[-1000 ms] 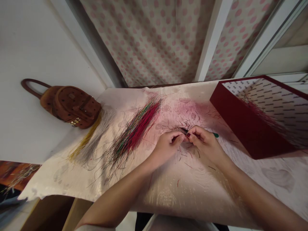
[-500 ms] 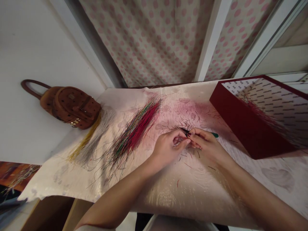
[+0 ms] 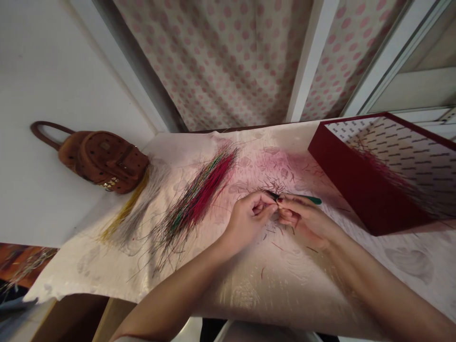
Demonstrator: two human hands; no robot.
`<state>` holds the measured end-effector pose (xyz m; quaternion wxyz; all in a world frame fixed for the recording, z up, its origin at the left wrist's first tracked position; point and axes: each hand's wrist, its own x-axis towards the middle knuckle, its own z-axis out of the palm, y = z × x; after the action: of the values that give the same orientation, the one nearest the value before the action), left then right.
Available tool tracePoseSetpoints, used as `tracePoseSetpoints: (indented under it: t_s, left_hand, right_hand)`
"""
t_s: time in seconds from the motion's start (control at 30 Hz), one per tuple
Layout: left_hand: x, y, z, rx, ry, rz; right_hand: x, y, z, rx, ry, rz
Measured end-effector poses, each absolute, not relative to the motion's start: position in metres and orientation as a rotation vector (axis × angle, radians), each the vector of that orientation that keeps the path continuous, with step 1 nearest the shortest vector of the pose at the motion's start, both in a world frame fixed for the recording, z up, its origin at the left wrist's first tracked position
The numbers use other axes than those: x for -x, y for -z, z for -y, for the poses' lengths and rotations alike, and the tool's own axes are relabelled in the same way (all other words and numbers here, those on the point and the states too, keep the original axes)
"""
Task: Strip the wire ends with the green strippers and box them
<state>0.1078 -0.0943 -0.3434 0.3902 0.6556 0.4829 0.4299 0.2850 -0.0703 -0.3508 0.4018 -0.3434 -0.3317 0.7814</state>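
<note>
My left hand (image 3: 249,212) is closed, its thumb and fingertips pinched beside my right fingertips. What lies in that pinch is too small to make out. My right hand (image 3: 301,213) is closed too, its fingers curled along a slim tool with a dark end and a green handle (image 3: 314,200). The tool's dark end (image 3: 272,194) shows between both hands; its exact kind is unclear. Short thin wire clippings (image 3: 276,183) lie scattered just beyond and below my hands. To the left lies a long bundle of red, green and dark thin wires (image 3: 203,190).
A dark red open box (image 3: 363,185) with more wires inside stands at right. Grey wires (image 3: 142,204) and yellow wires (image 3: 124,209) lie near a brown backpack (image 3: 107,159) at left. A pale patterned cloth (image 3: 242,294) covers the table. A dotted curtain (image 3: 231,61) hangs behind.
My right hand has tilted slightly downward, so more of the green handle shows behind its fingers. Both hands stay together in almost the same place. The view has shifted a little.
</note>
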Motion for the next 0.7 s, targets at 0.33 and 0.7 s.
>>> tracePoseSetpoints:
  t_s: [0.33, 0.7]
  left_hand:
    - [-0.101, 0.335, 0.087, -1.292, -1.076, -0.982]
    - [-0.108, 0.33, 0.09, -0.931, -1.196, -1.02]
  right_hand:
    - [-0.297, 0.338, 0.068, 0.659, -2.241, 0.907]
    - [-0.286, 0.345, 0.077, 1.039, -1.044, 1.794]
